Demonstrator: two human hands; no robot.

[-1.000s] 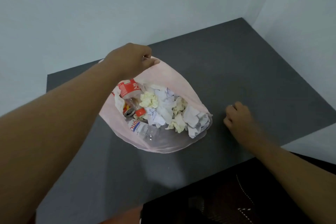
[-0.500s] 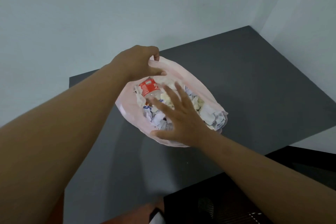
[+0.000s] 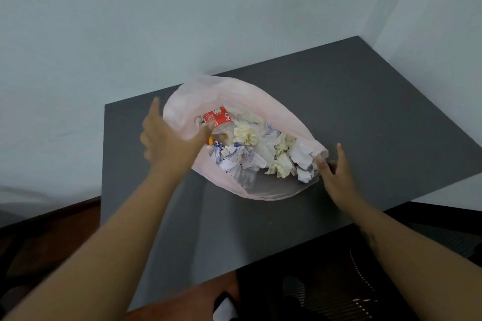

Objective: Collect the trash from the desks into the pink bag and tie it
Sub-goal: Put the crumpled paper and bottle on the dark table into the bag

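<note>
Soft, even indoor light, moderately dim, with a cool blue-grey cast on the walls (image 3: pixel 130 21). No glare or hard highlights. Faint, diffuse shadows on the counter (image 3: pixel 365 117), falling toward the camera below the pink bag (image 3: pixel 234 91) and along the forearms. Heavy motion blur on the left hand (image 3: pixel 167 138), fingers smeared to ghost outlines; milder blur on the right hand (image 3: pixel 336 174). Crumpled paper (image 3: pixel 245 135) inside the bag fairly sharp. Wide-angle distortion: counter edges splayed, wall corner slanted at upper right. Lower corners dark and murky, detail lost in the floor (image 3: pixel 47 242).
</note>
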